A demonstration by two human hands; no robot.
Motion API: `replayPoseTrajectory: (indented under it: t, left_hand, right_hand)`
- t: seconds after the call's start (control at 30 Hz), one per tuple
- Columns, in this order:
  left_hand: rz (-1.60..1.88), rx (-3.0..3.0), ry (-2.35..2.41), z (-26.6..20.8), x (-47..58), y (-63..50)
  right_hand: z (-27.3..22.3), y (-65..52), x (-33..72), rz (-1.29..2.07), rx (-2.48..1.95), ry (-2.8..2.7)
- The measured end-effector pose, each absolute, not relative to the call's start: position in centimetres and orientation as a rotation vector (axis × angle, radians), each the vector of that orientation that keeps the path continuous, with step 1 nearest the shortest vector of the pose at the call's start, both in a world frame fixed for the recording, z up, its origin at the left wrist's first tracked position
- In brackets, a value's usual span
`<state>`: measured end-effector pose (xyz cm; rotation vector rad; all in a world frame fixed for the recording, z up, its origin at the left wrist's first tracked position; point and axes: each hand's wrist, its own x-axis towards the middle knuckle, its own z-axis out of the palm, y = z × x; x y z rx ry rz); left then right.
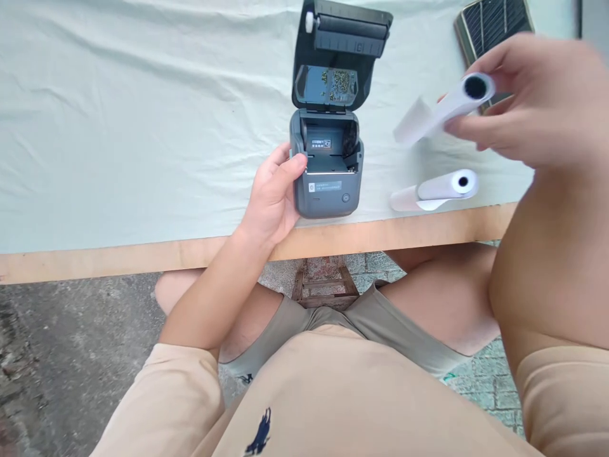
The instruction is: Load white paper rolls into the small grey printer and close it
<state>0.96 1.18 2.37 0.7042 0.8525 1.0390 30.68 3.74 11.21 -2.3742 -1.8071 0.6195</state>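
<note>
A dark grey label printer [328, 197] stands near the table's front edge with its lid [341, 38] swung up and back. Its paper bay shows nothing loaded. My left hand [276, 190] grips the printer's left side, thumb on the rim of the bay. To the right, my right hand [528, 101] holds a white paper roll [451, 108] between thumb and fingers, its dark core facing me and a loose paper end hanging off to the left. Below that, a second white paper roll [442, 186] lies on the cloth with its end partly unrolled.
A pale green cloth [143, 127] covers the table, whose bare wooden edge [109, 261] runs along the front. A dark, ribbed box-like object [495, 25] lies at the back right, partly behind my right hand. A wooden stool [326, 285] stands below the edge.
</note>
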Motion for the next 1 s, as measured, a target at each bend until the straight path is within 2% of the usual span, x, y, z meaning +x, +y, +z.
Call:
replayPoseTrajectory:
  t: [0.1,0.23,0.37,0.43,0.57,0.77,0.87,1.0]
  left_hand:
    - [1.038,0.693,0.894,2.5,1.1,1.1]
    - [1.061,0.702,0.895,2.3,1.1,1.2]
    - [1.053,0.696,0.912,2.4,1.0,1.3]
    - [1.025,0.688,0.909,2.5,1.0,1.3]
    - [1.03,0.699,0.91,2.4,1.1,1.3]
    - [1.017,0.756,0.847,2.6,1.1,1.2]
    - [1.009,0.744,0.875,3.0,1.2,0.9]
    - [1.057,0.67,0.882,3.1,1.4,0.7]
  right_hand:
    - [10.7,3.8,31.4,0.786,-2.341,-1.608]
    - [10.7,1.5,35.7,0.815,-1.982,-1.676]
    - [9.1,-0.7,38.1,1.236,-1.789,-1.884]
    - [8.0,-1.1,37.7,1.241,-1.737,-2.001]
    - [7.3,-0.8,36.2,0.988,-1.527,-2.127]
    - [10.4,-0.1,30.3,1.394,-1.154,-2.057]
    - [11.2,0.7,25.6,1.236,-1.228,-2.046]
    - [11.7,2.0,21.2,0.678,-1.621,-2.303]
